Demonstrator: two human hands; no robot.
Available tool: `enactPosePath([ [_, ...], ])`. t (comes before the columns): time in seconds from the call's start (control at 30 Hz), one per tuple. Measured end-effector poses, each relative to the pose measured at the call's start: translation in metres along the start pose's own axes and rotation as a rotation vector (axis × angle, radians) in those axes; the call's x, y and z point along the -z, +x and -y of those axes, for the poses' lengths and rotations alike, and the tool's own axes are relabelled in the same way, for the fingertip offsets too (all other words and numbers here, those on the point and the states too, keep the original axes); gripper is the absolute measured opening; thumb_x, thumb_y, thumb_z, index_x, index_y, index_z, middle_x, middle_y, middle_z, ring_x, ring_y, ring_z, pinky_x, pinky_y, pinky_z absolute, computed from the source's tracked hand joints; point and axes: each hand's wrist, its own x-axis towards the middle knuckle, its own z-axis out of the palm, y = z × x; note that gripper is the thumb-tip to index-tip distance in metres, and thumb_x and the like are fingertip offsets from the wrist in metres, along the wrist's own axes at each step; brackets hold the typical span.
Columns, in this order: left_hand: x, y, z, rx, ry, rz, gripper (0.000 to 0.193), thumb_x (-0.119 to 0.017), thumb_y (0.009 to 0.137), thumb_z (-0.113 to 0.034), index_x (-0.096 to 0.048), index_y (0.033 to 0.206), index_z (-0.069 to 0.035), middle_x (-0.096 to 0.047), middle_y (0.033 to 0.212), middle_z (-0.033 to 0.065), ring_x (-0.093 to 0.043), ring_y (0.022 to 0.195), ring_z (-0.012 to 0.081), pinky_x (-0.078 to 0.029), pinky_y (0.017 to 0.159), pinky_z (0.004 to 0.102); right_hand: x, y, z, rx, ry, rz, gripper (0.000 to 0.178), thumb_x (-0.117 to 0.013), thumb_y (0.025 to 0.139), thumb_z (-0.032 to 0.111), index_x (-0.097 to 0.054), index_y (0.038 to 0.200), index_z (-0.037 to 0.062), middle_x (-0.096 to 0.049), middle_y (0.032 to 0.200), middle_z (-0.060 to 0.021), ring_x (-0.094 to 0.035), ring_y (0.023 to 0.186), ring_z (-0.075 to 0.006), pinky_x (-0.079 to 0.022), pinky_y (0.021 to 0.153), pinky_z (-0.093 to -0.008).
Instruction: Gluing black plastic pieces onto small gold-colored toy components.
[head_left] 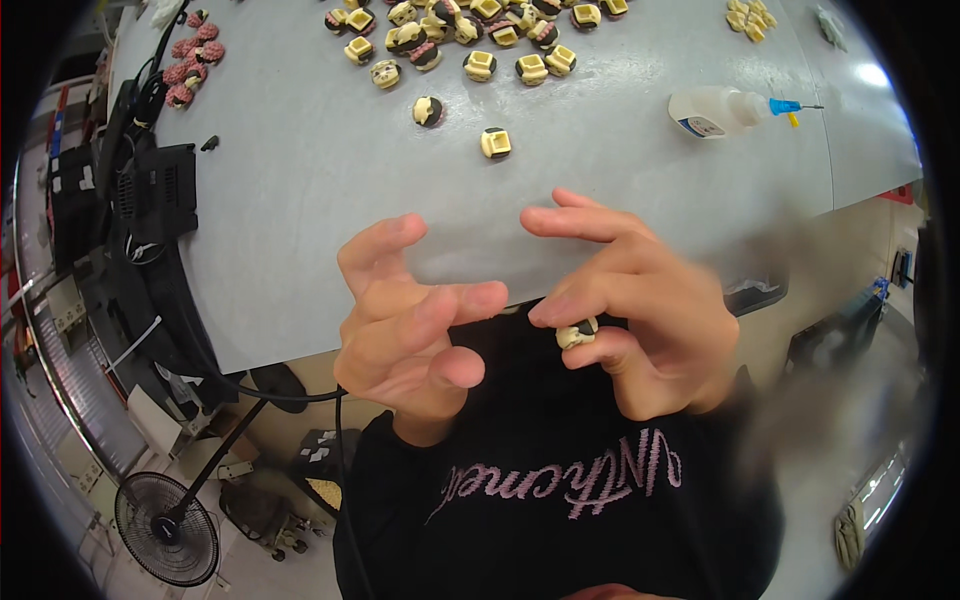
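Between the thumb and index finger of my right hand is a small cream and dark doll head. My left hand holds nothing; its fingers are curved and spread, a short way left of the piece. Both hands are above the near edge of the grey table. Beyond them on the table lie two similar heads apart from the rest: one with a square hollow facing up, the other rounded and cream with a dark patch.
Several more heads lie massed at the far middle. Pink textured pieces lie far left, small yellow pieces far right. A clear bottle with a blue needle tip lies at right. Black equipment and cables line the left edge.
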Motion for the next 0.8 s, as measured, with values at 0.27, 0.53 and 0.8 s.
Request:
enactPosePath([
  [0.27,0.0,-0.002,0.001,0.019,-0.014,0.007,0.036,-0.059,0.082,-0.034,-0.058,0.105,-0.006,-0.066,0.076,0.0069,-0.045,0.104,0.0298,-0.032,0.092,0.0415,-0.008,0.005,-0.003,0.114,0.039,-0.103,0.024,-0.07,0.071,0.005,-0.059,0.092,-0.0022,-0.061,0.085,-0.0131,-0.057,0.093,-0.0365,-0.045,0.085,-0.0442],
  [0.53,-0.002,0.002,0.001,0.034,-0.043,-0.03,0.032,-0.064,0.081,-0.026,-0.058,0.103,-0.003,-0.065,0.075,0.0088,-0.05,0.096,0.0272,-0.033,0.091,0.0421,-0.01,-0.002,0.006,-0.116,0.186,-0.184,0.032,-0.072,0.065,-0.001,-0.058,0.094,-0.0025,-0.06,0.088,-0.0161,-0.058,0.083,-0.0266,-0.047,0.069,-0.0333],
  [0.8,0.001,0.003,-0.011,0.255,-0.293,-0.207,0.027,-0.068,0.071,0.004,-0.058,0.096,0.003,-0.064,0.081,0.0135,-0.059,0.083,0.0218,-0.05,0.074,0.0339,-0.011,0.02,0.009,0.025,-0.296,-0.186,0.034,-0.07,0.063,-0.008,-0.059,0.096,-0.0021,-0.059,0.091,-0.0132,-0.059,0.068,-0.0174,-0.048,0.06,-0.0248],
])
